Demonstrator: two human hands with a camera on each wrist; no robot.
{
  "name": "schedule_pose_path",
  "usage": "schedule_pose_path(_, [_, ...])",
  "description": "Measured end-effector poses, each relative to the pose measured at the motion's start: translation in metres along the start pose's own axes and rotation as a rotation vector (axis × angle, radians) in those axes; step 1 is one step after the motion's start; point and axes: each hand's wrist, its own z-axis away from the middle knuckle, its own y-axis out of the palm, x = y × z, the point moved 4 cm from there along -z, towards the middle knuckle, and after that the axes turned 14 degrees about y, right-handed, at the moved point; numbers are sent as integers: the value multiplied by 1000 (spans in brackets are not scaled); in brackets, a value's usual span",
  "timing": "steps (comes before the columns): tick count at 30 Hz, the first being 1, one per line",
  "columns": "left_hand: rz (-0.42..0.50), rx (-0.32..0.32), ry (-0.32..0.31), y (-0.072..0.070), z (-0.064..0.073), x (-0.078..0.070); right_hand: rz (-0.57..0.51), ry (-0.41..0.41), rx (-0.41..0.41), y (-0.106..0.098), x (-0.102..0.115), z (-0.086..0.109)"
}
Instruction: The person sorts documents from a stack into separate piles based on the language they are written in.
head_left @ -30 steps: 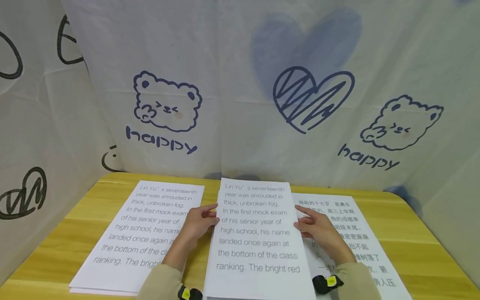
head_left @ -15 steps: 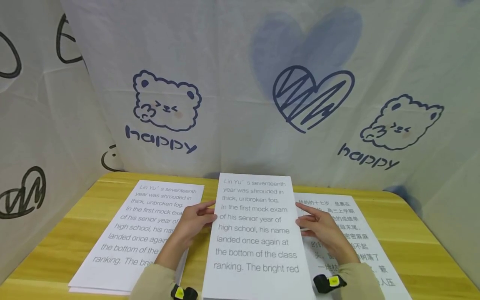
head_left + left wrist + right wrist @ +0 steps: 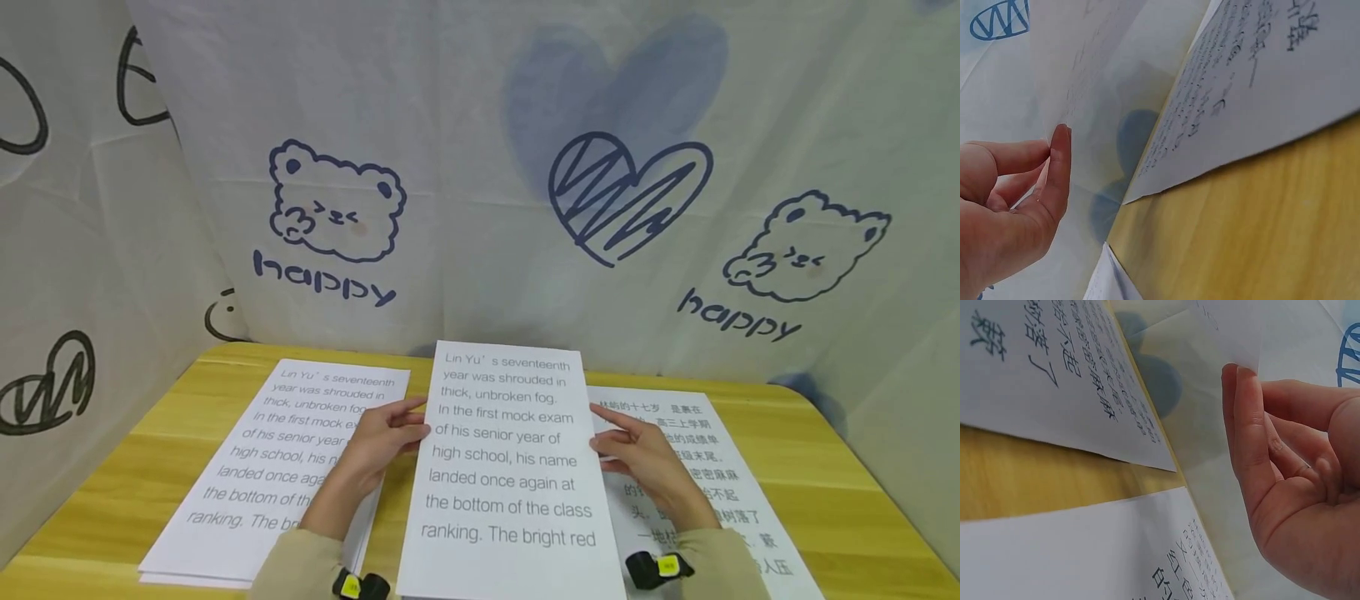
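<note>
Both hands hold a white sheet of paper (image 3: 506, 450) printed with large English text, raised above the table in the middle of the head view. My left hand (image 3: 378, 446) pinches its left edge between thumb and fingers; the left wrist view shows the fingertips (image 3: 1060, 140) on that edge. On the opposite edge, my right hand (image 3: 648, 458) pinches in the same way, its fingertips (image 3: 1244, 378) at the paper in the right wrist view. Below the raised sheet lies paper with Chinese characters (image 3: 1260, 94), which the head view mostly hides.
A stack of English-printed sheets (image 3: 225, 533) lies at the left of the yellow wooden table (image 3: 810, 450). To the right is a sheet with Chinese text (image 3: 727, 467), partly covered by my right hand. A white curtain with drawings (image 3: 480, 167) hangs behind the table.
The held sheet has risen and shifted slightly left, its top edge now higher in the head view. Both hands keep their pinch, and the left hand has moved a little left with it.
</note>
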Motion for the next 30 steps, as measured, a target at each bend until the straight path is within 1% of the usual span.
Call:
schedule_pose_path(8, [-4, 4, 0, -3, 3, -10, -47, -1, 14, 1, 3, 3])
schedule_pose_path(13, [-12, 8, -6, -4, 5, -12, -56, 6, 12, 2, 5, 5])
schedule_pose_path(19, [-48, 0, -13, -6, 5, -15, -56, -2, -8, 7, 8, 8])
schedule_pose_path(23, [-92, 7, -8, -15, 6, -15, -45, -13, -12, 16, 10, 13])
schedule_pose_path(27, [-147, 36, -14, -26, 6, -16, -55, -33, -19, 28, 12, 18])
schedule_pose_path(30, [-200, 58, -23, -34, 5, -20, -71, -37, -37, 37, 13, 18])
